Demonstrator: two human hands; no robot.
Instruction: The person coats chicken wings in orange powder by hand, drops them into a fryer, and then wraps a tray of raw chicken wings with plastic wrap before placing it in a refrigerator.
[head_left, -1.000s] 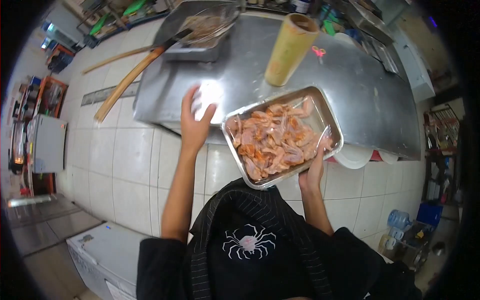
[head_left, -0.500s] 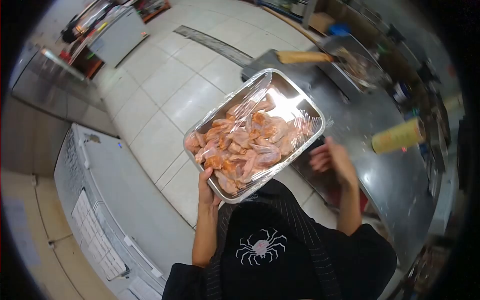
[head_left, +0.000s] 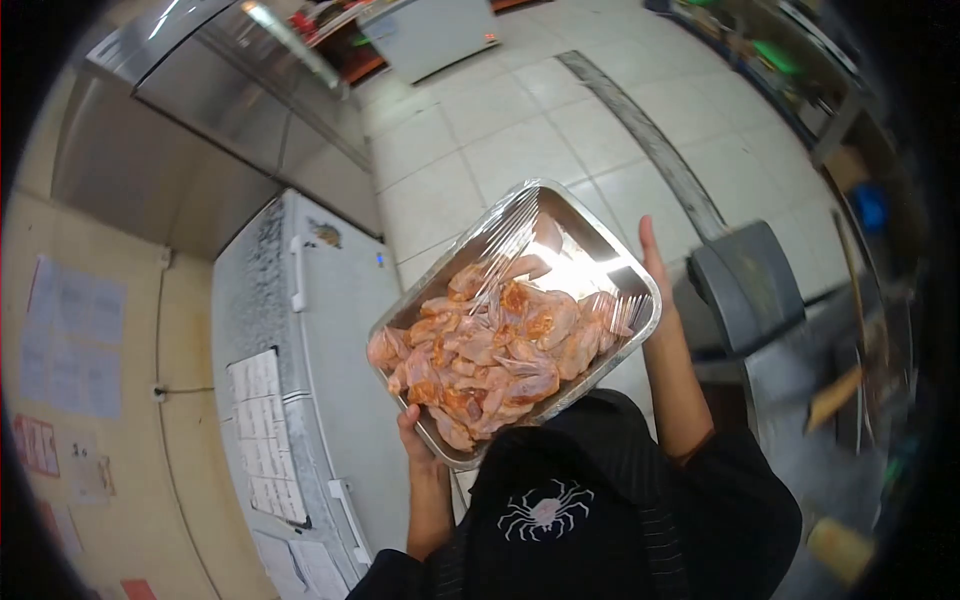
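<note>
A metal tray (head_left: 610,245) covered with clear plastic film holds raw chicken wings (head_left: 500,350), some with orange-brown patches. It is tilted in front of my body. At its lower left corner, my left hand (head_left: 418,438) grips the rim, thumb on the near side and the other fingers hidden underneath. My right hand (head_left: 655,268) supports the right side of the tray, its thumb pointing up beside the rim; its remaining fingers are hidden behind the tray.
To the left stands a white chest freezer (head_left: 340,300) with papers on it, beside a steel refrigerator (head_left: 230,110). On the right are a grey bin (head_left: 745,285) and a steel table (head_left: 790,400) bearing a yellow roll (head_left: 838,550). A drain strip (head_left: 650,140) crosses the tiled floor.
My right hand has come up from beside the table to the tray's right side. The view has swung left, toward the freezer and refrigerator, with the tray still in my left hand.
</note>
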